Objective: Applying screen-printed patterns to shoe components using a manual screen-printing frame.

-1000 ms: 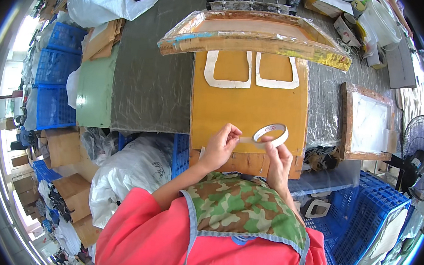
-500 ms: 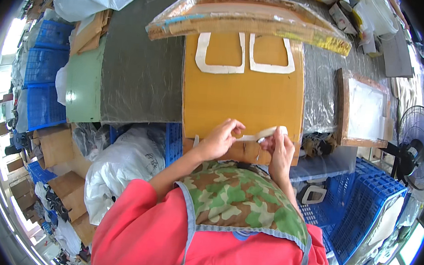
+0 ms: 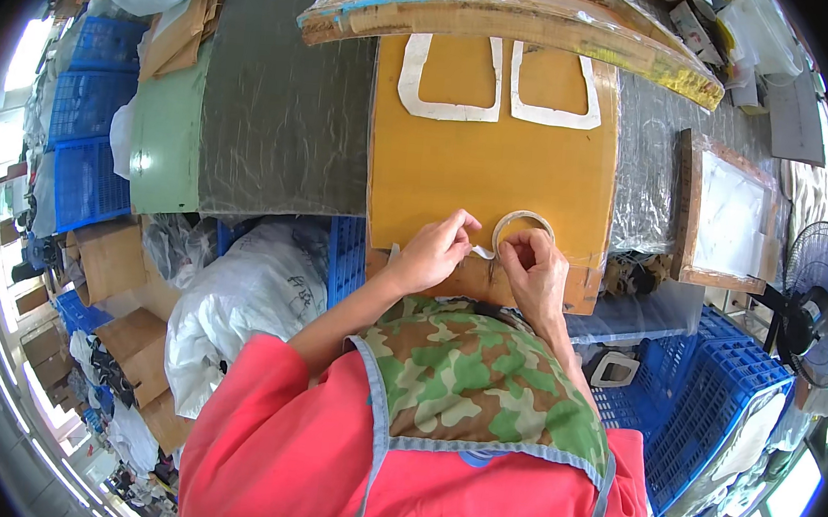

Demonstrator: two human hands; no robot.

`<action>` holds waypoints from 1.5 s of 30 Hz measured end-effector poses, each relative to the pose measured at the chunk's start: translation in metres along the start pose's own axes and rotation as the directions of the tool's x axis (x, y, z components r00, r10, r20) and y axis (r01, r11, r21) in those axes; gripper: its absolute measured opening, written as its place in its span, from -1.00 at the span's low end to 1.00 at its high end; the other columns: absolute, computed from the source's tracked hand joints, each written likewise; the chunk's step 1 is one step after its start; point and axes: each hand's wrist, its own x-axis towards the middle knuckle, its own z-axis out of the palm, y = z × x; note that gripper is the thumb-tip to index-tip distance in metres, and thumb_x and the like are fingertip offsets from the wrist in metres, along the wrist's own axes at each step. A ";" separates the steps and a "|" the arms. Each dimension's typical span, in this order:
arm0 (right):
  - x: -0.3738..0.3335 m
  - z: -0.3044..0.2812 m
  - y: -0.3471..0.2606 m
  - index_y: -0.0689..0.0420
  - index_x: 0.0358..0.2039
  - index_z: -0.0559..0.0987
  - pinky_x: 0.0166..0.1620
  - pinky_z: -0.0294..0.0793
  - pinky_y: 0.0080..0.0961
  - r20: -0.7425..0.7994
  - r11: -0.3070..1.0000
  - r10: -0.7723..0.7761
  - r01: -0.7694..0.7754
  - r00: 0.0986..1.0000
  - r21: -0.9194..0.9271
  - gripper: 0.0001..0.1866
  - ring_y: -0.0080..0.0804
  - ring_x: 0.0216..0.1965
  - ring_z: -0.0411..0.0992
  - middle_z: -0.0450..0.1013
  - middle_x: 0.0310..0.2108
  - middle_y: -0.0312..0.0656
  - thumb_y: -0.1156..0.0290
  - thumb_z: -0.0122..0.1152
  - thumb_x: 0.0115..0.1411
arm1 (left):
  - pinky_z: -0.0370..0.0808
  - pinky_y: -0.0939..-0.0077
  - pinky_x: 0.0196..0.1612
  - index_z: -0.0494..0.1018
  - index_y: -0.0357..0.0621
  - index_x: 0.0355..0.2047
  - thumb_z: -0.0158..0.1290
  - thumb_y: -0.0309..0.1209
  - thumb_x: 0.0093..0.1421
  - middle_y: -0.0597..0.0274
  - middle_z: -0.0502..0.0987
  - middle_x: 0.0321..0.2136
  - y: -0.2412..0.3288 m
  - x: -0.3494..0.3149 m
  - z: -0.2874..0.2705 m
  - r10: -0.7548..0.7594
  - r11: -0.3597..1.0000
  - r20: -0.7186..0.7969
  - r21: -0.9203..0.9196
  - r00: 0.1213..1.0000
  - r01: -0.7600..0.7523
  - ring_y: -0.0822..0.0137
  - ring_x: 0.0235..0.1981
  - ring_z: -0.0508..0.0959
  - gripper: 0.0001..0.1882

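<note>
Near the front edge of a mustard-yellow board [image 3: 484,167], my right hand [image 3: 537,273] grips a roll of pale tape [image 3: 524,216], its ring standing above the fingers. A short white tape strip [image 3: 482,253] runs from the roll toward my left hand [image 3: 429,257], whose thumb and forefinger are pinched at its end. Two white U-shaped pieces, a left one [image 3: 450,112] and a right one [image 3: 555,117], lie side by side at the board's far end; their tops are hidden by a tilted wooden screen frame [image 3: 510,23].
Dark plastic-covered table surface [image 3: 285,103] flanks the board. A second wooden-edged screen [image 3: 729,215] lies at right, beside a black fan [image 3: 810,290]. Blue crates [image 3: 713,408] stand at lower right. A stuffed white bag [image 3: 244,313] bulges below the table at left.
The tape roll has turned so its ring now shows, and my right hand has moved slightly left, closer to my left hand. The view has shifted, so the board sits higher.
</note>
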 end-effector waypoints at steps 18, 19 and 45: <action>0.031 0.010 -0.007 -0.03 -0.44 0.62 -0.16 0.27 -0.38 0.285 0.709 -0.448 0.531 0.847 -0.465 -0.90 -0.34 -0.22 0.34 0.41 -0.37 -0.40 0.41 0.31 -0.04 | 0.40 0.16 -0.24 0.23 -0.22 0.03 -0.07 -0.66 0.11 0.02 0.45 -0.39 0.002 0.000 0.001 0.258 0.904 -0.169 0.390 0.951 -0.176 -0.01 -0.34 0.49 -0.56; 0.031 0.009 -0.009 -0.03 -0.44 0.61 -0.16 0.27 -0.35 0.291 0.696 -0.490 0.569 0.822 -0.438 -0.89 -0.33 -0.20 0.33 0.40 -0.35 -0.38 0.39 0.28 -0.06 | 0.40 0.14 -0.20 0.23 -0.23 0.06 -0.07 -0.65 0.12 -0.01 0.47 -0.34 0.005 0.000 -0.001 0.261 0.897 -0.146 0.403 0.954 -0.183 -0.03 -0.31 0.49 -0.55; 0.024 0.030 0.015 0.03 -0.51 0.50 -0.21 0.21 -0.29 0.240 0.658 -0.570 0.611 0.786 -0.440 -0.84 -0.31 -0.23 0.28 0.33 -0.37 -0.26 0.23 0.17 0.03 | 0.39 0.00 -0.21 0.13 -0.24 0.16 -0.07 -0.67 -0.05 -0.26 0.48 -0.17 -0.008 -0.003 -0.016 0.101 0.812 -0.559 0.524 0.823 0.256 -0.21 -0.23 0.52 -0.32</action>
